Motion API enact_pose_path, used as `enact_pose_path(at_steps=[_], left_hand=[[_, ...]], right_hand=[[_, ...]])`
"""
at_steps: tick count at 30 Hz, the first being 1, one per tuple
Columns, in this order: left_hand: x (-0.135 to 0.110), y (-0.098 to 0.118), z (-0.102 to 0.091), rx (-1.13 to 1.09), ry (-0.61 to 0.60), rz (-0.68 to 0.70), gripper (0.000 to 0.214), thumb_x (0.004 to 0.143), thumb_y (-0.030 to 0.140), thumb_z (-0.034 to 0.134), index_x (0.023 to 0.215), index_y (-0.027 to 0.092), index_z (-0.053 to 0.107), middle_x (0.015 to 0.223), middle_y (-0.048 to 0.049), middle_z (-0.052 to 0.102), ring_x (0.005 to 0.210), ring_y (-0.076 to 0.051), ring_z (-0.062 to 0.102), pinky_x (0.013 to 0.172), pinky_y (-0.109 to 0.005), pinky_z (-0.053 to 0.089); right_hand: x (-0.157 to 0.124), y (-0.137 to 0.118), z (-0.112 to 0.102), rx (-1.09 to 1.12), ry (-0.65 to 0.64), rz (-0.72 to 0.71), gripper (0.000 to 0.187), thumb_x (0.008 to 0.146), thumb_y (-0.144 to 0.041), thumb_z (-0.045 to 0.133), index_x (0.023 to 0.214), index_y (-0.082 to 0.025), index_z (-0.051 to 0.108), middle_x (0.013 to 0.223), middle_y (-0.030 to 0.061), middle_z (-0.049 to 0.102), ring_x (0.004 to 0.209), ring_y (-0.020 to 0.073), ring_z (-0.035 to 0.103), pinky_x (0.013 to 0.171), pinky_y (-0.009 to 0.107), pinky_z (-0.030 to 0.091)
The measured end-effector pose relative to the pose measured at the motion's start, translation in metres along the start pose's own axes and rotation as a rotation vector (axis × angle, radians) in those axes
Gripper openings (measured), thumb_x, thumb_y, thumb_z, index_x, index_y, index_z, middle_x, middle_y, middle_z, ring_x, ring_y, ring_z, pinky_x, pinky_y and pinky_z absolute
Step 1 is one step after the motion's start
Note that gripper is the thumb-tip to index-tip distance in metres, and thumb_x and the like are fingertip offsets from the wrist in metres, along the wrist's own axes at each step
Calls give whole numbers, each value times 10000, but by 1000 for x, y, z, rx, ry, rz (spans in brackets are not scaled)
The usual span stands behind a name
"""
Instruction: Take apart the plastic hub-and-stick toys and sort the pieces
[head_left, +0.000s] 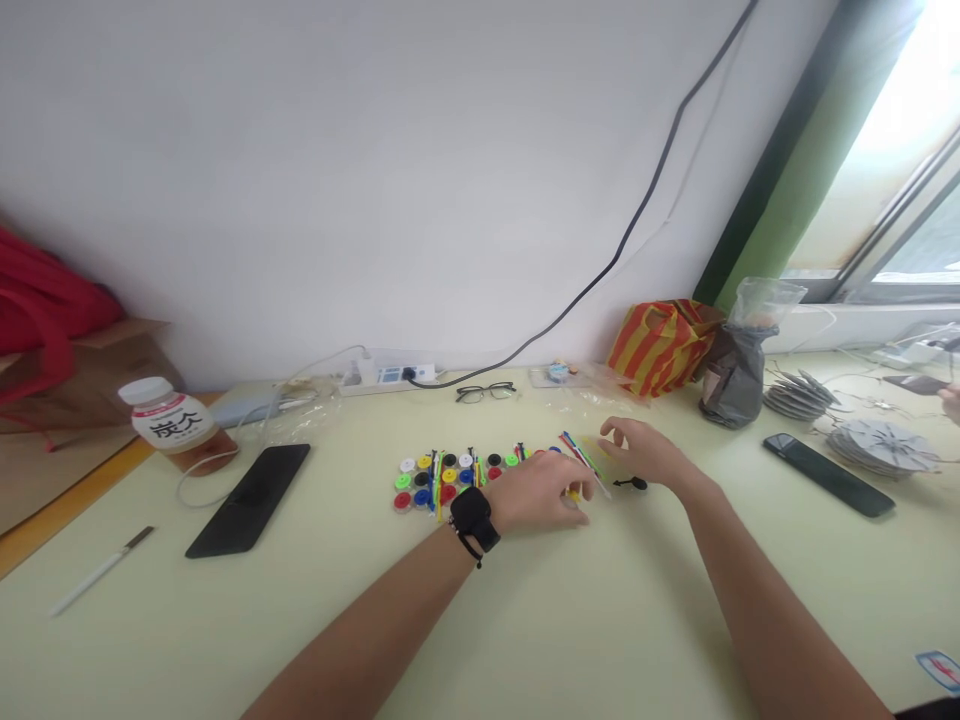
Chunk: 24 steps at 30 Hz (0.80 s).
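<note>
One bottle (174, 425) label shows two dark Chinese characters.

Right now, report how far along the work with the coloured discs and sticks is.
Done, by the look of it: a block of coloured discs lies in rows, several with sticks laid across them. In hand: the left hand pinches a yellow piece beside the loose sticks; the right hand rests open just behind. Left: those loose sticks and a black disc lying apart from the block.
</note>
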<state>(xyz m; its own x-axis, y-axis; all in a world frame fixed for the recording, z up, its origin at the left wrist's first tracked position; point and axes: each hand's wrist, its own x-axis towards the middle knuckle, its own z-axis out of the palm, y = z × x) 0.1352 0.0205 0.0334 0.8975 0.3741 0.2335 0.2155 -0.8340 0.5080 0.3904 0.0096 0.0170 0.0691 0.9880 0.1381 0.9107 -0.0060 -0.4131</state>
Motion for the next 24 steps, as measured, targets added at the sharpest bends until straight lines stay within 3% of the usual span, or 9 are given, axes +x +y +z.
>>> enact_pose_path(at_steps=[3,6,10,15,20,24], left_hand=[[-2,-4,3,37,-50,-36,174,765,330,808,820,216,689,912,-21,710,866,-203,652,644,-283,438],[-2,-8,1,-11,-115,-58,238,747,413,828,787,207,718,813,-24,695,785,-195,656,581,-275,429],[-3,-10,-5,-8,-150,-44,76,783,279,781,789,207,756,795,-22,708,770,-185,666,605,-278,450],[-2,-12,-9,128,-47,-33,212,778,289,813,975,250,745,1033,-31,712,1043,-241,641,813,-322,489],[-1,-15,-22,199,42,-6,231,799,267,809,1011,237,721,1107,-52,696,1027,-243,620,879,-344,491],[-2,-11,-38,116,146,-36,229,875,318,735,1090,242,719,1116,-56,710,1039,-242,637,894,-339,500]], right_hand=[[-9,15,-20,48,-123,-33,260,864,-485,616,858,-233,680,900,66,715,767,211,633,690,316,455],[-21,27,-39,147,-357,-3,290,788,-512,706,939,-265,730,944,48,731,727,202,636,637,306,463],[-26,36,-44,200,-535,30,192,668,-348,766,837,-261,735,850,33,739,722,215,648,609,303,463],[-22,30,-43,306,-529,78,87,673,-283,683,747,-237,677,696,20,703,641,201,629,578,306,457],[-23,2,-50,478,-404,68,69,715,-277,634,757,-224,619,678,23,699,621,186,634,592,302,484],[-20,-29,-44,613,-365,8,71,716,-271,623,747,-216,589,710,32,715,649,181,649,660,318,523]])
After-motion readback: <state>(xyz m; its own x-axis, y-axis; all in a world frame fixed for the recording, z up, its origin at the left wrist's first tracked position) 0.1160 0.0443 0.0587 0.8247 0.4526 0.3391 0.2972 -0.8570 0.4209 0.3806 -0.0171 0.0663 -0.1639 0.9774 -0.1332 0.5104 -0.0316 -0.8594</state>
